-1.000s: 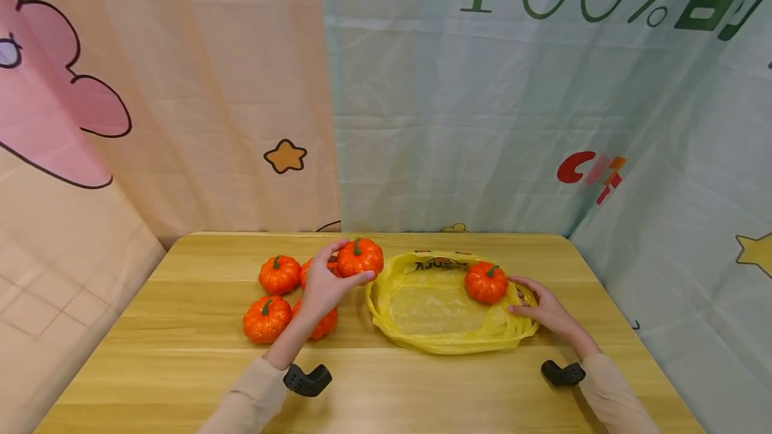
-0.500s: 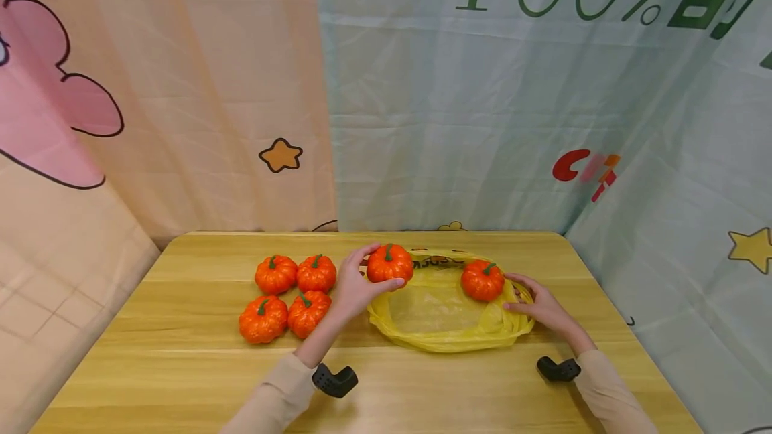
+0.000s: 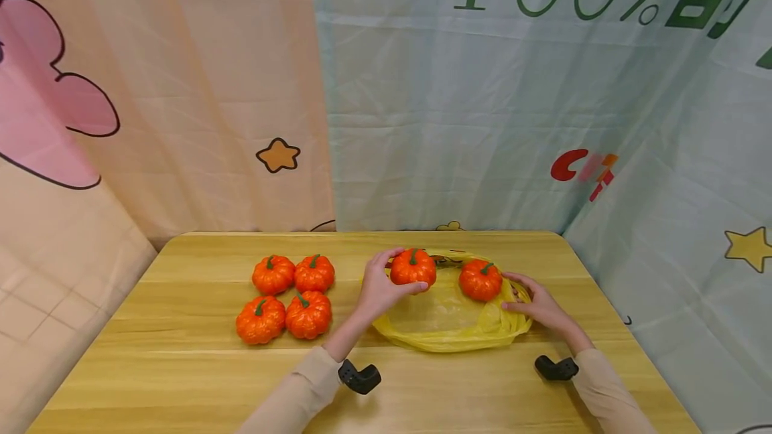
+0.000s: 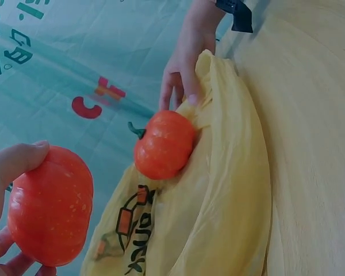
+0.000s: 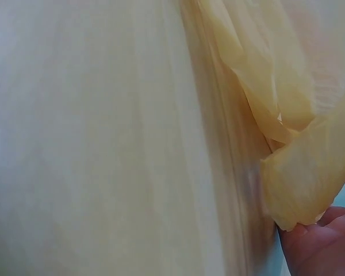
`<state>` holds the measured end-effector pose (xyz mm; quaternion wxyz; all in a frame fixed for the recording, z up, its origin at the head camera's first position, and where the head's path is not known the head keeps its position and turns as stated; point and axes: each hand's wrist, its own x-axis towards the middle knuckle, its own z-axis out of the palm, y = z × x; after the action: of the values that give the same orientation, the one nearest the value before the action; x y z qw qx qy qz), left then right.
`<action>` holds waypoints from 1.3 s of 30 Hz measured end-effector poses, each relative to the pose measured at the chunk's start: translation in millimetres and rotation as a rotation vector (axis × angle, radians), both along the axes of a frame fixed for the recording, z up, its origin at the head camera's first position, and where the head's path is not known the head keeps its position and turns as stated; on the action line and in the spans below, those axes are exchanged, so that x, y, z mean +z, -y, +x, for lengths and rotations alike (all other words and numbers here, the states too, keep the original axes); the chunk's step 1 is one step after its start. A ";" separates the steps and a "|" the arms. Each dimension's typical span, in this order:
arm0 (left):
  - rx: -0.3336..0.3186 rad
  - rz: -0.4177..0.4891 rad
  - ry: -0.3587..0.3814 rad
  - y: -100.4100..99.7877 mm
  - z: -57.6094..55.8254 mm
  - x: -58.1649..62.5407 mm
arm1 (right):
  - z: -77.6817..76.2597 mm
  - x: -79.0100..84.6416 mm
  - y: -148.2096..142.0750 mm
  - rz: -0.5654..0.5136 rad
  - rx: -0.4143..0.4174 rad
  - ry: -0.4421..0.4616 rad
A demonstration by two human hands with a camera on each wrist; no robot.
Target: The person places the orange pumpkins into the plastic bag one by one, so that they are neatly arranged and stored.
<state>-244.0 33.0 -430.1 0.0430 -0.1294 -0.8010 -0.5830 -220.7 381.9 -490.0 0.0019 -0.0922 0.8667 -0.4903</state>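
While left hand [image 3: 377,292] pinches orange pumpkin [image 3: 413,269] over left side of yellow bag [image 3: 449,341], right hand [image 3: 541,301] grips bag's right edge. Second pumpkin [image 3: 480,281] sitting inside, near right fingers. Four more pumpkins [image 3: 300,307] bunched on table [image 3: 181,374], left.

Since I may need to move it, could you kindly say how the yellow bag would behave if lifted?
The yellow bag would probably flop, being visibly creased. It may sag unevenly, since the pumpkin inside sits toward the right hand. Looking thin and translucent, it might also tear if pulled hard.
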 end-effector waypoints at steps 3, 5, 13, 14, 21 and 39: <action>-0.011 -0.023 0.013 -7.9 -1.1 -3.6 | -0.1 -0.7 -0.3 0.008 -0.001 -0.004; -0.019 -0.028 0.022 -12.7 -1.8 -5.7 | -0.2 -1.0 -0.4 0.011 -0.002 -0.005; -0.038 -0.009 0.024 -28.8 -5.2 -14.8 | -0.5 -1.1 1.3 0.013 -0.004 -0.005; -0.039 -0.011 0.024 -30.4 -5.6 -15.9 | -0.6 -1.1 1.5 0.012 -0.004 -0.005; -0.030 -0.049 0.060 -42.4 -10.1 -23.5 | -0.7 -1.1 1.6 0.017 -0.011 -0.004; 0.020 -0.168 0.057 -63.4 -22.7 -44.6 | 0.3 -0.2 1.3 0.003 -0.017 0.017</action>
<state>-266.7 96.3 -474.8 0.0152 -0.1079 -0.8491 -0.5169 -220.3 380.6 -490.2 0.0054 -0.0807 0.8682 -0.4896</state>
